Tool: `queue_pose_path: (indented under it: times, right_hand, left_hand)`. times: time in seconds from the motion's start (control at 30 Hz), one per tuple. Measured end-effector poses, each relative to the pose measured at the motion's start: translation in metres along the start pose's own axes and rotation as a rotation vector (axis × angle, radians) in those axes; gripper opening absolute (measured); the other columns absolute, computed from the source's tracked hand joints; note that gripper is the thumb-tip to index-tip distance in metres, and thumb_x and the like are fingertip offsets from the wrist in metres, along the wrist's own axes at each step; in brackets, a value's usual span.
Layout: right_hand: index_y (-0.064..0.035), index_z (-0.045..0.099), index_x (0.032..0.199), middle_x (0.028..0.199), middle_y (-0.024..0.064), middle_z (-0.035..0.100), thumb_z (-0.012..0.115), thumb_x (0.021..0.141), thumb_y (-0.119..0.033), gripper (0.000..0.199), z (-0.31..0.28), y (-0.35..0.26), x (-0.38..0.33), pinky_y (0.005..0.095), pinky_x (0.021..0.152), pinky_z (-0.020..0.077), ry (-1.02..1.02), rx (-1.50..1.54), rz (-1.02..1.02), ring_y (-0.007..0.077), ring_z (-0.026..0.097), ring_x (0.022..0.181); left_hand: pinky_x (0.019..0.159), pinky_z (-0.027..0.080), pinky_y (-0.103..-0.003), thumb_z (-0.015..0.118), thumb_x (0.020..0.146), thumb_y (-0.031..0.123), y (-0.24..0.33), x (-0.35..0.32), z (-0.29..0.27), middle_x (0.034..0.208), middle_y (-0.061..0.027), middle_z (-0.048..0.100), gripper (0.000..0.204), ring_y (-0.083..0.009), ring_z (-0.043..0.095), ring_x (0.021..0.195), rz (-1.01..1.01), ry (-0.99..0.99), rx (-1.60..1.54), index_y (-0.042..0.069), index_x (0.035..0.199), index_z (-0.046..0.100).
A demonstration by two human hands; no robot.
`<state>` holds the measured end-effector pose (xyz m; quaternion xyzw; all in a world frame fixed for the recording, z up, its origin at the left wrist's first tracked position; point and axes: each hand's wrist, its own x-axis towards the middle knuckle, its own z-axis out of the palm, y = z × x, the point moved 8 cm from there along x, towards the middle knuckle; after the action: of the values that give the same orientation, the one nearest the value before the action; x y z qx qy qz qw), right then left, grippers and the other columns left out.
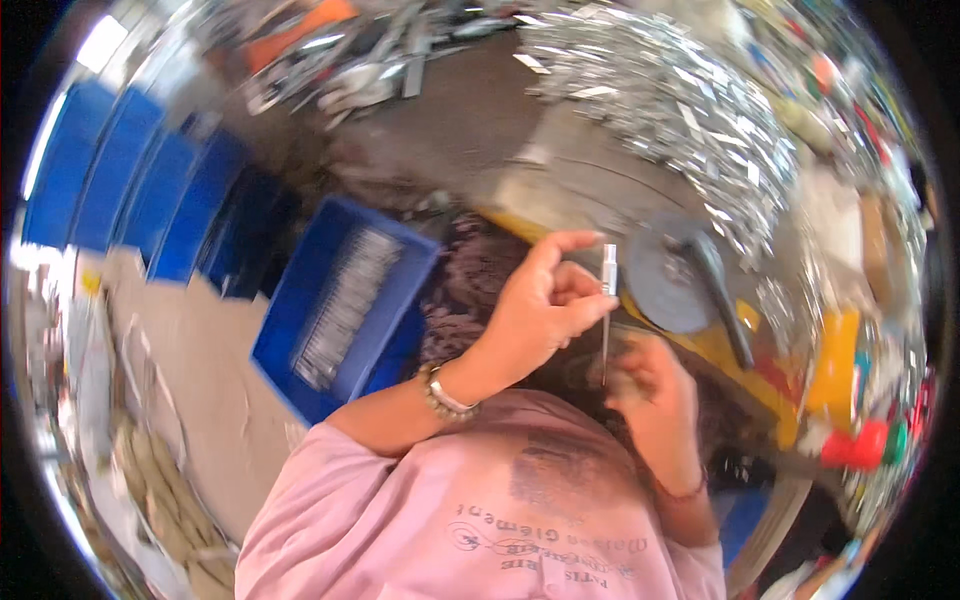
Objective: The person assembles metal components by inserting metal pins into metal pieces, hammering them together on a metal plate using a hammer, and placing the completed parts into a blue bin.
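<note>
My left hand (545, 310) is raised in front of my chest, its thumb and fingers pinching a slim metal rod with a wider shiny upper end (610, 262). The rod stands nearly upright, and its thin lower part runs down toward my right hand (655, 390). That hand is close by the rod's lower end, palm side inward. Motion smears its fingers, so whether they touch or grip the rod is unclear. Left of my left arm, a blue bin (420, 250) holds a neat row of similar-looking shiny metal pieces (350, 305).
Beyond my hands, a worktable bears a large heap of shiny metal pieces (660, 95). A grey round dish (655, 285) with a dark handle-like object (712, 285) lies nearer. Blue bins (130, 180) are stacked at far left. A yellow container (832, 365) and red bottle-like object (855, 443) stand right.
</note>
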<state>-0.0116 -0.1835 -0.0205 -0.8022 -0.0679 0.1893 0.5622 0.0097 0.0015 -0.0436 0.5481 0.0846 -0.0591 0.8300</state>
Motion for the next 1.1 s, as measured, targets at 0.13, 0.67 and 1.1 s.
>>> queue_pose_path:
  times: [0.13, 0.67, 1.1]
  right_hand:
    - [0.0018, 0.068, 0.134, 0.098, 0.0055, 0.073, 0.066, 0.108, -0.005, 0.027, -0.039, -0.022, 0.007, 0.0253, 0.069, 0.0558, 0.222, -0.012, -0.217, 0.0108, 0.069, 0.083]
    - [0.0012, 0.07, 0.137, 0.099, 0.0071, 0.072, 0.068, 0.108, -0.005, 0.029, -0.07, 0.022, 0.033, 0.0188, 0.056, 0.0409, 0.403, 0.154, -0.154, 0.0041, 0.052, 0.064]
    - [-0.0003, 0.072, 0.127, 0.092, 0.0069, 0.075, 0.077, 0.105, -0.016, 0.027, -0.066, 0.016, 0.037, 0.0197, 0.056, 0.0417, 0.366, 0.185, -0.169, 0.0064, 0.057, 0.061]
  left_hand:
    - [0.058, 0.045, -0.02, 0.081, 0.099, 0.008, 0.021, -0.014, -0.076, 0.103, -0.0006, 0.072, 0.059, -0.0026, 0.059, 0.075, 0.146, 0.196, 0.07, 0.01, 0.151, 0.052]
    - [0.068, 0.058, -0.038, 0.082, 0.084, 0.004, -0.147, -0.137, -0.494, 0.103, -0.014, 0.077, 0.058, -0.0221, 0.071, 0.08, -0.207, 1.187, 0.336, -0.003, 0.138, 0.063]
    - [0.102, 0.06, -0.044, 0.095, 0.082, 0.031, -0.146, -0.148, -0.612, 0.12, -0.0191, 0.081, 0.059, -0.04, 0.077, 0.113, -0.123, 1.279, 1.01, 0.006, 0.131, 0.074]
